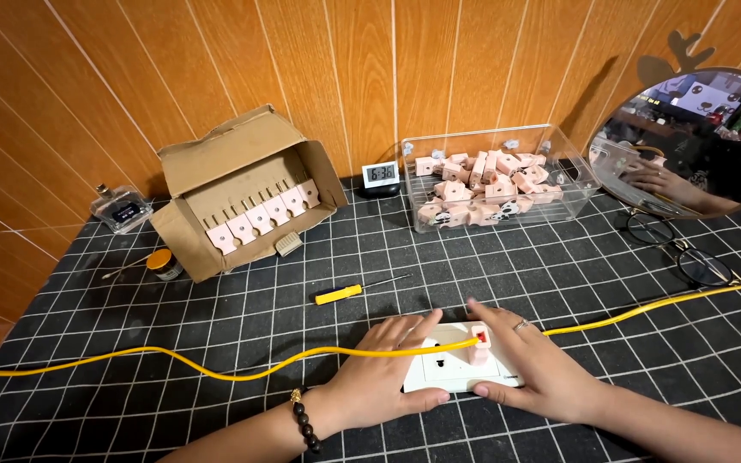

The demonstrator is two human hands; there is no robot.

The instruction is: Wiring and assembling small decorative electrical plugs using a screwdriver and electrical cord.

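Note:
A white socket panel [458,364] lies flat on the black gridded mat near the front edge. My left hand [383,369] rests on its left side, thumb along the front edge. My right hand [538,369] holds its right side, a ring on one finger, the index finger by a pink plug part [479,337] with a red spot on the panel. A yellow cable [216,370] runs across the mat from the left to that plug part and continues to the right [645,307]. A screwdriver with a yellow handle [340,293] lies just beyond the hands.
An open cardboard box [242,193] with a row of pink parts sits back left. A clear plastic bin [499,184] of pink parts stands at the back, a small digital clock [380,175] beside it. Glasses [688,249] and a round mirror [688,141] are right; a small jar [163,263] left.

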